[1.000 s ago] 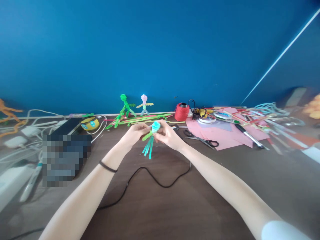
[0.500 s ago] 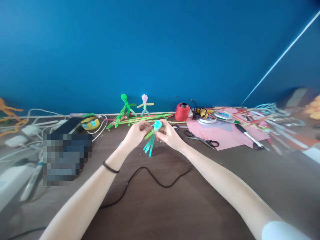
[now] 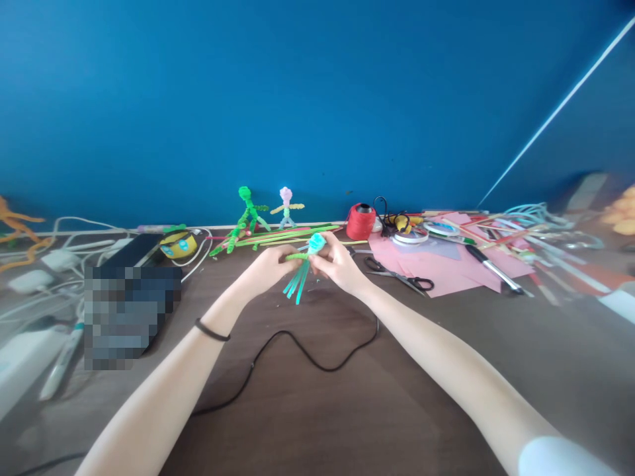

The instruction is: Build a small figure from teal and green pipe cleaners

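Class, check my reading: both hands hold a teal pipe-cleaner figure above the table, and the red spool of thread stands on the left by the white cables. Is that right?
Not quite. The red spool of thread stands to the right of the hands, beside the pink paper, as the head view shows. The left hand and right hand do hold the teal pipe-cleaner figure.

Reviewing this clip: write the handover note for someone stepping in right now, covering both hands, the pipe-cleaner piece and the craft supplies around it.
Left hand: pinches the green pipe cleaner at the figure's side.
Right hand: grips the figure just below its teal coiled head.
Teal strands hang loose above the table.
Done: head coiled; the green piece lies across the body.
Left: the hanging strands are unshaped.
Nearby: two finished figures by the wall, spare pipe cleaners, scissors, red spool.
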### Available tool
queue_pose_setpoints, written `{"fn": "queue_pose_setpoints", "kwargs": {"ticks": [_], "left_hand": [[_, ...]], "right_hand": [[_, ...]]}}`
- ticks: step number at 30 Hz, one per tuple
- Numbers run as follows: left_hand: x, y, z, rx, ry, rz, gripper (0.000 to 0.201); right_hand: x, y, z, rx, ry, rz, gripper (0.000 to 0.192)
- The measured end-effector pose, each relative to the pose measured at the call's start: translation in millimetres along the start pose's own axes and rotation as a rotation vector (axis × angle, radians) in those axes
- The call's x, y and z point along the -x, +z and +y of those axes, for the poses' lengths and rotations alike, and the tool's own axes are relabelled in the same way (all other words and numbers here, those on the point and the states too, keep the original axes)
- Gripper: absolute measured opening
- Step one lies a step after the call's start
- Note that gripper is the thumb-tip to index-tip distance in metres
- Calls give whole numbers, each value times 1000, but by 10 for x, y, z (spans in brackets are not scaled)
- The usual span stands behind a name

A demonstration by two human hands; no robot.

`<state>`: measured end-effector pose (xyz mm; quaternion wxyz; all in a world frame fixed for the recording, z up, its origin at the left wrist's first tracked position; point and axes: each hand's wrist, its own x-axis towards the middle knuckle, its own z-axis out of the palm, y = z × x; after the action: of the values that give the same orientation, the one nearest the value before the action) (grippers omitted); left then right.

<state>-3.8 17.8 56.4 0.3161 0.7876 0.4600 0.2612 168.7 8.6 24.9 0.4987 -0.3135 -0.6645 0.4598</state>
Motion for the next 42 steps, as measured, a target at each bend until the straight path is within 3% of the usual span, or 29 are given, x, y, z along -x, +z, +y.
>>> {"fn": "queue_pose_setpoints", "kwargs": {"ticks": [9,16,23,33,42], "left_hand": [[-24,17,-16,229,-79,79,16],[-18,43,-32,180,-33,-26,23],[-14,29,-25,10,-3,97,28],[0,111,11,503,-204,89,28],[6,168,-11,185,17,156,19]], "right_hand": [[8,13,53,4,14,-19,21],[-10,-1,60,36,26,51,23],[-10,-2,48,40,15,55,22],[2,3,89,39,-11,29,23],[-22,6,90,45,46,104,22]]}}
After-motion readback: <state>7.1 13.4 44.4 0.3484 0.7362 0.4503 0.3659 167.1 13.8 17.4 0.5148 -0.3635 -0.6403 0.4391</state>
